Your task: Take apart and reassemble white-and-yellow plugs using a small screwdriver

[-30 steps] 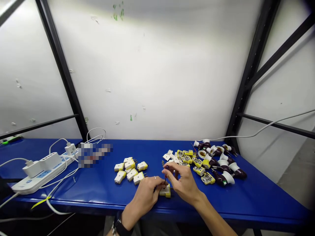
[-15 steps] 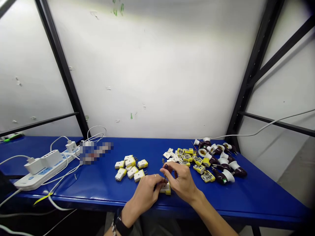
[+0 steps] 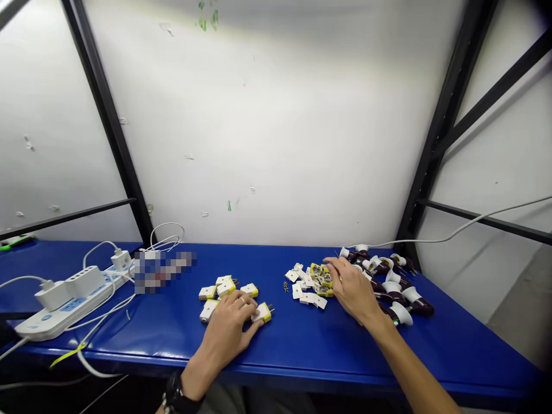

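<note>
My left hand (image 3: 228, 326) lies spread over a group of white plugs with yellow backs (image 3: 219, 290) on the blue table (image 3: 172, 339). Its fingertips reach one plug with metal prongs (image 3: 262, 312), which lies apart at the group's right end. My right hand (image 3: 351, 289) is further right, its fingers curled down at a heap of yellow plug bases (image 3: 322, 280). Its fingers partly hide that heap. White plug covers (image 3: 307, 298) lie just below the bases, and several tiny screws (image 3: 285, 286) lie to their left.
Dark brown lamp holders with white collars (image 3: 409, 305) lie at the table's right. A white power strip (image 3: 64, 307) with cables sits at the left, beside a blurred patch (image 3: 164, 273). Black shelf uprights (image 3: 444, 132) stand against a white wall.
My hands have separated. The left has moved left, with the plug now beside the plug group, and the right has moved right and up to the yellow bases.
</note>
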The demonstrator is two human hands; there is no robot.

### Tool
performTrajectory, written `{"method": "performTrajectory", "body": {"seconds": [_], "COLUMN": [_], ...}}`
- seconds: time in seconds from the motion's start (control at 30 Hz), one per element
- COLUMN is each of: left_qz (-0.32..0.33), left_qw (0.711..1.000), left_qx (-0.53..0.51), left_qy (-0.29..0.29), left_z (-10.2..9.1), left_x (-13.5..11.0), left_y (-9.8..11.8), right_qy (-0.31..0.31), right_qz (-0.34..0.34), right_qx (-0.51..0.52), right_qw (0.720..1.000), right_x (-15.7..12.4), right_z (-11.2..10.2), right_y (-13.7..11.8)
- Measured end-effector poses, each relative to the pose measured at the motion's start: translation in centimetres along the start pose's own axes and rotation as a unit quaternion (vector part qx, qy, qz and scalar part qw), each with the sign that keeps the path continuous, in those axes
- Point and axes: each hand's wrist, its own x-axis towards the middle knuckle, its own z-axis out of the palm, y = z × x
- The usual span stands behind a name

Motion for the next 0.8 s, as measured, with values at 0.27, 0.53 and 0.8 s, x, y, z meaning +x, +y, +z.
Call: {"method": "performTrajectory", "body": {"seconds": [0.27, 0.53, 0.8], "left_qz": [-0.077, -0.107, 0.001], "left_qw": [0.995, 0.991, 0.991], "left_qx": [0.044, 0.058, 0.030], "left_qy": [-0.040, -0.062, -0.133], "left_z": [0.2, 0.1, 1.4], "left_x": [0.4, 0.6, 6.0], "left_y": [-1.9, -2.6, 1.1], "right_qy": [-0.199, -0.207, -0.219], "right_qz": [0.024, 0.023, 0.039], "right_qx": [-0.142, -0.130, -0.116], "right_qw": [0.969, 0.969, 0.968], "right_x": [0.5, 1.1, 1.4], "right_z": [1.5, 1.3, 1.4], "right_y": [3.5, 3.7, 3.6]}}
